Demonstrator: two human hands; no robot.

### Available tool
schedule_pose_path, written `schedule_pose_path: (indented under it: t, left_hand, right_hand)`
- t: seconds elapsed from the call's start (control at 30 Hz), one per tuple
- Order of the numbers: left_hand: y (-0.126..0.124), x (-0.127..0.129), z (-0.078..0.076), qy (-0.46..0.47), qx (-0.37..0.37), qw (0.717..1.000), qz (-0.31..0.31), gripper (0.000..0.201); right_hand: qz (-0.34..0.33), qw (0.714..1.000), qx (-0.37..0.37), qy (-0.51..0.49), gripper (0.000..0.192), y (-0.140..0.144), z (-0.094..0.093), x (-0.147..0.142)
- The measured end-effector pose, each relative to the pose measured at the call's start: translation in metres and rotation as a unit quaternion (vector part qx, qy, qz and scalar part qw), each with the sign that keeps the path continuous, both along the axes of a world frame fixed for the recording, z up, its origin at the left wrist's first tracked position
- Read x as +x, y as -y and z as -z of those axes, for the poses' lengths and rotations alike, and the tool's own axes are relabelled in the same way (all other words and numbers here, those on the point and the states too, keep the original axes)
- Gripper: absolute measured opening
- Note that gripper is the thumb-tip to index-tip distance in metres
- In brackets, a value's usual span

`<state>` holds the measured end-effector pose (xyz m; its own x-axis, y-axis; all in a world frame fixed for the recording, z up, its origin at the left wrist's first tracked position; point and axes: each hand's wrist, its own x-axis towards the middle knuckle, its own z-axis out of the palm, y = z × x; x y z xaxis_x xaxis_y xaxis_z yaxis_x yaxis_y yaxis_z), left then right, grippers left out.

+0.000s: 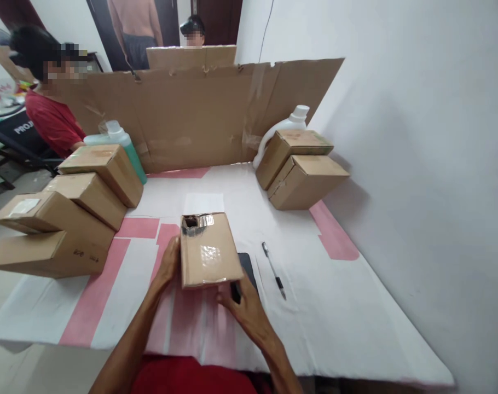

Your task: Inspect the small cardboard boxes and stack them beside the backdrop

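Hold: while your left hand (169, 265) presses flat against the near left edge of the small box (208, 250), your right hand (243, 306) curls under its near right corner, fingers closed around a dark phone-like slab (245, 273) that lies beneath that side.
Hands: both are closed on something, the left on the box wall, the right on box corner and slab together; neither is spread wide.
Doing it well: keep both palms snug on opposite sides so the box turns squarely; I judge the shared right grip the weak point, since the slab could slide.
Place: the box sits on the counter (355, 306), middle front, just beside you.
Axis: its long axis runs away from you, tilted slightly left.
Pointing: the taped, torn end (196, 223) faces the cardboard screen (200, 117).
Nearby: a pen (273, 270) lies right of the box; stacked boxes (64, 219) stand left, two more boxes (300, 169) far right.
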<state>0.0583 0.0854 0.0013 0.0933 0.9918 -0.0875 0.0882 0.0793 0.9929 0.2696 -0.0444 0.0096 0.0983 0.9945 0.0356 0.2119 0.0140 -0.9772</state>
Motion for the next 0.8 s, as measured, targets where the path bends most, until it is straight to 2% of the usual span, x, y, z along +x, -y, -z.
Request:
schedule_pose_path:
  t: [0.03, 0.1, 0.17, 0.23, 0.33, 0.43, 0.53, 0.63, 0.73, 0.8]
  left_hand:
    - [0.007, -0.003, 0.0, -0.016, 0.0, 1.0, -0.002, 0.07]
    - [0.025, -0.014, -0.006, -0.041, -0.001, 0.999, -0.004, 0.073]
    - [0.046, -0.031, -0.021, -0.077, -0.001, 0.997, 0.001, 0.074]
    - [0.067, -0.052, -0.04, -0.121, -0.002, 0.993, 0.004, 0.072]
    - [0.091, -0.082, -0.067, -0.147, -0.002, 0.989, -0.029, 0.07]
    - [0.101, -0.097, -0.079, -0.132, 0.036, 0.988, -0.076, 0.068]
    - [0.098, -0.095, -0.077, -0.117, 0.046, 0.986, -0.112, 0.073]
    - [0.091, -0.086, -0.066, -0.116, 0.001, 0.987, -0.112, 0.086]
    - [0.09, -0.081, -0.051, -0.082, -0.03, 0.991, -0.098, 0.09]
    - [0.094, -0.082, -0.04, -0.06, -0.022, 0.993, -0.094, 0.086]
  right_hand:
    - [0.003, 1.0, 0.0, -0.023, 0.052, 0.0, -0.005, -0.008]
    - [0.029, 0.999, -0.002, -0.046, 0.049, -0.001, -0.014, -0.02]
    - [0.052, 0.996, -0.008, -0.066, 0.055, -0.003, -0.023, -0.024]
    - [0.072, 0.992, -0.028, -0.099, 0.069, -0.006, -0.032, -0.023]
    - [0.091, 0.982, -0.091, -0.141, 0.092, -0.011, -0.042, -0.021]
    - [0.075, 0.978, -0.135, -0.142, 0.092, -0.014, -0.047, -0.027]
    - [0.004, 0.963, -0.171, -0.207, 0.078, -0.013, -0.046, -0.038]
    - [-0.046, 0.935, -0.212, -0.28, 0.075, -0.012, -0.036, -0.043]
    - [-0.02, 0.937, -0.217, -0.271, 0.08, -0.01, -0.022, -0.039]
    - [0.015, 0.961, -0.19, -0.202, 0.079, -0.008, -0.015, -0.035]
